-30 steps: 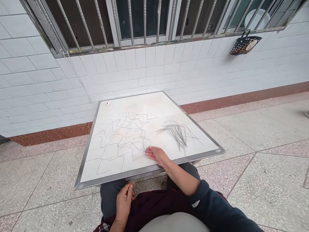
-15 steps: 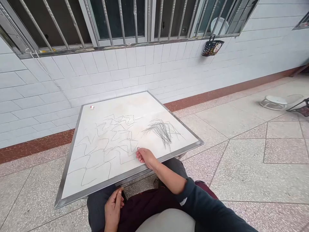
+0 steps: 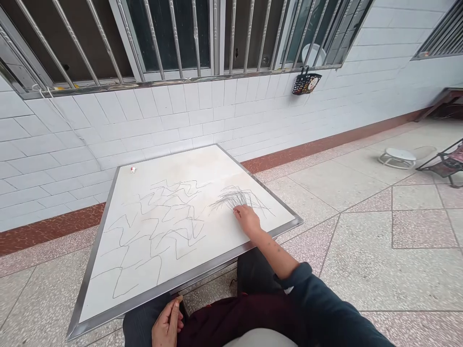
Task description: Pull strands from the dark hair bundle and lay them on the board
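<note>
My right hand (image 3: 248, 219) is over the near side of a loose bundle of thin dark strands (image 3: 235, 196), wire-like, on the right of the white tabletop (image 3: 206, 161). Its thumb and fingers are pinched together there; whether a strand is between them is too fine to make out. To the left, many bent, zigzag strands (image 3: 152, 236) lie spread in rough rows. My left hand (image 3: 168, 322) rests on my lap below the table's near edge, fingers curled and thumb pressed to the forefinger. What it may hold is hidden.
The table has a grey metal rim (image 3: 159, 291). A small white and red object (image 3: 133, 170) sits in its far left corner. Behind stands a white tiled wall (image 3: 162, 113) with a barred window and a hanging basket (image 3: 306, 83). A round stool (image 3: 398, 158) is on the floor at right.
My right hand has moved right, from the near end of the spread zigzag strands to the bundle. My left hand stays on my lap. The view has shifted slightly.
</note>
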`<action>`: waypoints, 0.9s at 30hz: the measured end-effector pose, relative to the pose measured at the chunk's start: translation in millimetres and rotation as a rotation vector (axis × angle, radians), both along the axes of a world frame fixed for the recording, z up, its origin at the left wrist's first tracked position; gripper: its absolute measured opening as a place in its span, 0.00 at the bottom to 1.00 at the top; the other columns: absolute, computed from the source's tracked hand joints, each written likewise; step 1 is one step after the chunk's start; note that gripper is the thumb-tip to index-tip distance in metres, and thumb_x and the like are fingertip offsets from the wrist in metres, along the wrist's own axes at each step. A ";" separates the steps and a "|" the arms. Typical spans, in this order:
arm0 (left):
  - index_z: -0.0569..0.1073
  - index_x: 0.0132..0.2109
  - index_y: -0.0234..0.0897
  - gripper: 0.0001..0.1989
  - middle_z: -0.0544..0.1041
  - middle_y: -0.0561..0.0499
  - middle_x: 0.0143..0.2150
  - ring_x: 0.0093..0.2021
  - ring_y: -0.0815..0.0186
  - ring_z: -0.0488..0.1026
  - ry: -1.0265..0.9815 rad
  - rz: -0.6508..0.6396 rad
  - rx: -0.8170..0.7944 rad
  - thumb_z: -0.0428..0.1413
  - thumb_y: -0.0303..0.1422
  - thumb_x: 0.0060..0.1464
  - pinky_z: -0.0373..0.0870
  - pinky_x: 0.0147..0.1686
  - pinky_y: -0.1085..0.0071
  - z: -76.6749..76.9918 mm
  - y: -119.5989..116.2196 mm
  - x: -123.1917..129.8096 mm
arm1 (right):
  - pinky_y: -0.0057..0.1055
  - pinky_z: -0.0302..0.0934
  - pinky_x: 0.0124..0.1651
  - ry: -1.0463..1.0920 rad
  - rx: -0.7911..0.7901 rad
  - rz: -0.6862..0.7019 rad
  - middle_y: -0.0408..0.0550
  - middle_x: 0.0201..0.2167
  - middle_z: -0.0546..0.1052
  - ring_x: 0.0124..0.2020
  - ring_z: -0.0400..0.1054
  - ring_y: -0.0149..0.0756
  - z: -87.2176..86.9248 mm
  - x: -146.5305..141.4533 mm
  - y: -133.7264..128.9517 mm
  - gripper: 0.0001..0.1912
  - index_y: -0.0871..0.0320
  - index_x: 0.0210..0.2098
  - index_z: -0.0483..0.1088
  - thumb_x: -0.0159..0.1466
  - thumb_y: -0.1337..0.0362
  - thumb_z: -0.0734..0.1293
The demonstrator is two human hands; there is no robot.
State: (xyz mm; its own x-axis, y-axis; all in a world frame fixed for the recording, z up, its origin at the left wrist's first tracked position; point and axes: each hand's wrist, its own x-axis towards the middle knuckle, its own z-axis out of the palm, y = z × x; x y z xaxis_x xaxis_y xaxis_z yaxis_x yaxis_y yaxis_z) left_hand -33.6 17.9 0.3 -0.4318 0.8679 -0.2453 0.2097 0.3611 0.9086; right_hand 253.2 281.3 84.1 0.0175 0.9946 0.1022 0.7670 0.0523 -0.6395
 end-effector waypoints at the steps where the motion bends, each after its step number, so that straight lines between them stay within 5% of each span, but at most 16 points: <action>1: 0.77 0.45 0.33 0.35 0.72 0.52 0.23 0.21 0.65 0.70 0.002 -0.003 0.002 0.52 0.59 0.43 0.68 0.22 0.72 0.3 0.5 0.8 | 0.30 0.55 0.40 -0.066 0.002 -0.001 0.50 0.42 0.70 0.48 0.60 0.40 -0.6 2.2 6.8 0.08 0.55 0.39 0.69 0.64 0.65 0.59; 9: 0.76 0.46 0.34 0.33 0.71 0.52 0.23 0.22 0.66 0.69 0.017 -0.026 -0.008 0.50 0.57 0.47 0.67 0.22 0.72 2.1 1.2 2.1 | 0.28 0.55 0.36 -0.380 0.004 0.040 0.50 0.39 0.70 0.45 0.61 0.38 -4.4 -0.8 23.8 0.06 0.57 0.36 0.68 0.65 0.65 0.60; 27: 0.76 0.45 0.33 0.32 0.72 0.52 0.24 0.22 0.66 0.69 0.013 -0.032 0.037 0.51 0.57 0.46 0.68 0.24 0.71 -0.3 -2.2 2.2 | 0.28 0.56 0.37 -0.442 -0.093 0.020 0.51 0.42 0.69 0.45 0.64 0.37 -4.1 1.2 23.7 0.08 0.57 0.40 0.67 0.66 0.62 0.59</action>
